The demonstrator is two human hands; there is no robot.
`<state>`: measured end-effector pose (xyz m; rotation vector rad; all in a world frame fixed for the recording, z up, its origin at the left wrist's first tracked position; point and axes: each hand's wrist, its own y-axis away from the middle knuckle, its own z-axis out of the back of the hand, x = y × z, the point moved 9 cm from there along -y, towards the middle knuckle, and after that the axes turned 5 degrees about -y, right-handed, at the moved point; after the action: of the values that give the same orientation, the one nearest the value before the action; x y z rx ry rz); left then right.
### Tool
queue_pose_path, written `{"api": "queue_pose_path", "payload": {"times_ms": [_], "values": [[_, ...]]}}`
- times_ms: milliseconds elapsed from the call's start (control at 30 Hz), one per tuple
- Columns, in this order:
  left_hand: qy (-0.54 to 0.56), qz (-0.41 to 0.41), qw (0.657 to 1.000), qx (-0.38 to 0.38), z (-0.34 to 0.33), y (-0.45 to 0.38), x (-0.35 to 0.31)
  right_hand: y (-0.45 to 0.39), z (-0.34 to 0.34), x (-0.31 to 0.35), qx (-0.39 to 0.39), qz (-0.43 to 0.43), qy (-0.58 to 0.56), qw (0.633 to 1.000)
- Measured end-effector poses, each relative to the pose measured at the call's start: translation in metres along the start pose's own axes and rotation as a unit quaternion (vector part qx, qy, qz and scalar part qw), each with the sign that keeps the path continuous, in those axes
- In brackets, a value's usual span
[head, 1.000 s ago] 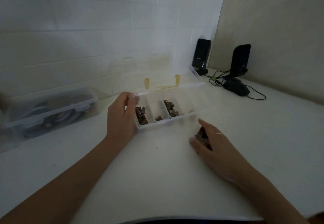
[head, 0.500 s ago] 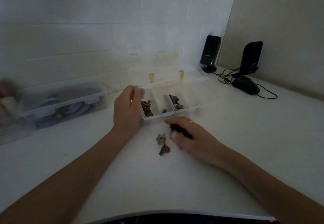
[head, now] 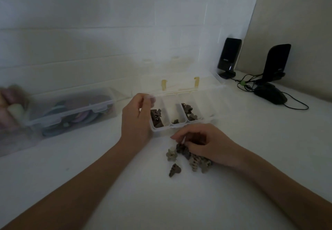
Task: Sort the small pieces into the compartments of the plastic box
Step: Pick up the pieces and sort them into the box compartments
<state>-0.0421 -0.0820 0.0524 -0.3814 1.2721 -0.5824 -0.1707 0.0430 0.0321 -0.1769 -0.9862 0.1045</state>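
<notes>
Small pieces (head: 188,158) lie loose on the bench (head: 125,193) in the lower middle of the frame, just in front of the plastic box (head: 179,125), and we judge that we are mid-sort: some pieces are already in compartments, others wait outside.

Going from the left of the frame: a closed clear tub (head: 71,107) of coloured items sits at middle left, apart from the work. Next, our left hand (head: 137,120) grips the left end wall of the plastic box, fingers (head: 143,98) curled over its rim, steadying it. The box stands open with its lid up behind. We count three filled compartments: the left one holds a stack of dark pieces, the middle one a single piece as far as we can tell, the third a small heap. Further compartments to the right look empty, though the clear plastic makes that hard to judge.

In front of the box, our right hand (head: 206,145) rests on the loose pile with fingers curled, seemingly pinching one piece, though we cannot tell for sure. We count about six loose pieces showing; more may be hidden under the hand.

The next move calls for lifting one piece and matching it to its compartment.

At upper right stand two black speakers (head: 229,57) and one mouse (head: 269,95).
</notes>
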Motion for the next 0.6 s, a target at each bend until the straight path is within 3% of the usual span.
{"api": "queue_pose_path", "payload": {"times_ms": [200, 400, 600], "values": [[0.006, 0.01, 1.0, 0.003, 0.0, 0.001, 0.0, 0.003, -0.001, 0.001, -0.025, 0.009, 0.033, 0.999], [-0.008, -0.02, 1.0, 0.006, 0.001, 0.004, -0.007, 0.005, -0.013, 0.009, 0.015, 0.024, 0.14, 0.99], [-0.027, -0.062, 0.998, 0.013, 0.001, 0.006, -0.019, 0.008, -0.006, 0.021, -0.03, 0.055, 0.127, 0.99]]}}
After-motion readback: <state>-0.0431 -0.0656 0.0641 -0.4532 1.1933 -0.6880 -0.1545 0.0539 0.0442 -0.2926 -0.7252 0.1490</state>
